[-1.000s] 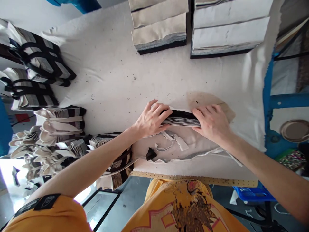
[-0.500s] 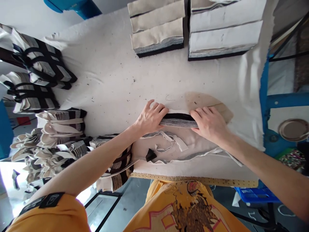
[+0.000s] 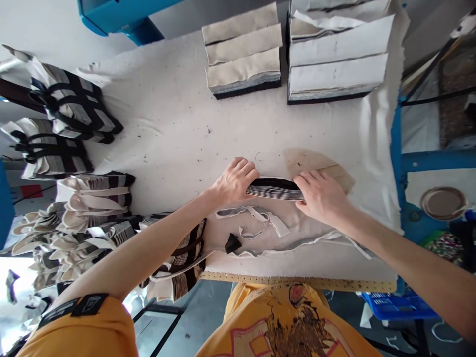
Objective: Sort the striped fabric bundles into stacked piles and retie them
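Observation:
A stack of fabric pieces (image 3: 275, 189), black on top with thin black-and-white layers along its near side, lies on the cloth-covered table (image 3: 178, 134). My left hand (image 3: 238, 178) grips its left end, fingers curled over the far edge. At the right end, my right hand (image 3: 320, 193) is closed round it in the same way, thumb on the near side. The palms hide both ends of the stack. Just below it lie loose white fabric strips (image 3: 277, 225) and a small black scrap (image 3: 232, 243).
Beige fabric stacks (image 3: 243, 69) and white fabric stacks (image 3: 336, 77) stand at the back. Tied fabric bundles (image 3: 74, 99) line the left side. A tan fabric piece (image 3: 334, 173) lies beyond my right hand. A blue basket (image 3: 397, 302) is below the right table edge.
The view has shifted slightly, so the table and stacks sit a little lower in it. Both hands keep their hold on the fabric stack, with hardly any movement.

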Demonstrator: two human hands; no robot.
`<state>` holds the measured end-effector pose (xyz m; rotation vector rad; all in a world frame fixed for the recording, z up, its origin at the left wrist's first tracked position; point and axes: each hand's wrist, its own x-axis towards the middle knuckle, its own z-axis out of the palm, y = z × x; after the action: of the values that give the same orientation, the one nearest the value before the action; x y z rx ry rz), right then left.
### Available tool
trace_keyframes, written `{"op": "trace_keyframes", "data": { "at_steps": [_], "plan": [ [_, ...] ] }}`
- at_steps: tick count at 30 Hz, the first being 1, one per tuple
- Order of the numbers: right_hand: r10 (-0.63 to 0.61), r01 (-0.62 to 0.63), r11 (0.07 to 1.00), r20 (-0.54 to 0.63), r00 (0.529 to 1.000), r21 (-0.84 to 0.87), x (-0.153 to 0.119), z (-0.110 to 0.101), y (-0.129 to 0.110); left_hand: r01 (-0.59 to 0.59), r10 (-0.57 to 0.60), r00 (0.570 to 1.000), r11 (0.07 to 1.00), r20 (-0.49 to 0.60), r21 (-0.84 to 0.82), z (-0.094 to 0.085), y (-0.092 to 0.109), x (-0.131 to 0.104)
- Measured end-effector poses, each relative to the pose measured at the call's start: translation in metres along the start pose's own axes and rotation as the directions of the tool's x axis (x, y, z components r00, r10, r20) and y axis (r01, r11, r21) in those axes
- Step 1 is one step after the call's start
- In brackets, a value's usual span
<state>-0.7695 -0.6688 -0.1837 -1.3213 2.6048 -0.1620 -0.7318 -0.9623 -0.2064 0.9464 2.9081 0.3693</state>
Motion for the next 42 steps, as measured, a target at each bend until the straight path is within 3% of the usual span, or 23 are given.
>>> {"op": "trace_keyframes", "data": {
  "at_steps": [6, 12, 15, 17, 21, 25, 28, 31, 33, 34, 36, 38, 39, 40, 42],
  "plan": [
    [-0.003, 0.006, 0.998, -0.045, 0.999, 0.062, -0.003, -0.006, 0.010, 0.094, -0.087, 0.995, 0.985, 0.050, -0.147, -0.014, 0.005, 0.000],
    [-0.032, 0.032, 0.999, -0.001, 0.999, 0.024, -0.005, -0.001, 0.011, 0.148, -0.121, 0.982, 0.969, 0.144, -0.197, -0.010, 0.002, -0.007],
    [0.050, -0.047, 0.988, -0.014, 0.999, 0.148, -0.009, -0.002, 0.016, 0.276, -0.223, 0.955, 0.910, 0.195, -0.309, -0.018, 0.005, -0.008],
    [0.144, -0.147, 0.934, 0.031, 0.989, 0.325, -0.009, -0.007, 0.022, 0.428, -0.335, 0.900, 0.797, 0.279, -0.426, -0.029, 0.004, -0.009],
    [0.258, -0.331, 0.639, 0.212, 0.943, 0.694, 0.008, -0.025, 0.033, 0.631, -0.444, 0.773, 0.458, 0.454, -0.627, -0.055, -0.012, -0.011],
    [0.377, -0.462, 0.192, 0.370, 0.849, 0.866, 0.057, -0.037, 0.035, 0.664, -0.573, 0.675, 0.197, 0.465, -0.721, -0.067, -0.045, -0.009],
    [0.491, -0.436, -0.159, 0.454, 0.743, 0.886, 0.105, -0.038, 0.028, 0.659, -0.657, 0.601, 0.086, 0.455, -0.747, -0.066, -0.071, -0.004],
    [0.588, -0.323, -0.290, 0.434, 0.683, 0.901, 0.146, -0.033, 0.020, 0.662, -0.705, 0.555, 0.052, 0.442, -0.748, -0.063, -0.095, -0.003],
    [0.636, -0.291, -0.286, 0.408, 0.656, 0.913, 0.165, -0.028, 0.016, 0.699, -0.725, 0.543, 0.112, 0.423, -0.706, -0.065, -0.111, -0.001],
    [0.650, -0.295, -0.264, 0.396, 0.649, 0.918, 0.171, -0.024, 0.016, 0.713, -0.756, 0.546, 0.194, 0.360, -0.674, -0.068, -0.118, 0.002],
    [0.661, -0.344, -0.141, 0.347, 0.666, 0.928, 0.178, -0.015, 0.019, 0.698, -0.805, 0.586, 0.446, 0.088, -0.560, -0.077, -0.130, 0.015],
    [0.662, -0.369, 0.042, 0.251, 0.706, 0.928, 0.176, -0.004, 0.025, 0.605, -0.701, 0.669, 0.707, -0.246, -0.368, -0.087, -0.137, 0.040],
    [0.671, -0.357, 0.109, 0.197, 0.715, 0.928, 0.172, 0.002, 0.028, 0.536, -0.598, 0.726, 0.801, -0.340, -0.266, -0.091, -0.140, 0.056],
    [0.689, -0.327, 0.149, 0.139, 0.711, 0.933, 0.167, 0.008, 0.032, 0.461, -0.494, 0.791, 0.869, -0.362, -0.180, -0.092, -0.142, 0.074],
    [0.744, -0.247, 0.171, 0.039, 0.667, 0.954, 0.155, 0.019, 0.038, 0.382, -0.370, 0.884, 0.924, -0.285, -0.011, -0.091, -0.147, 0.107]
  ]
}}
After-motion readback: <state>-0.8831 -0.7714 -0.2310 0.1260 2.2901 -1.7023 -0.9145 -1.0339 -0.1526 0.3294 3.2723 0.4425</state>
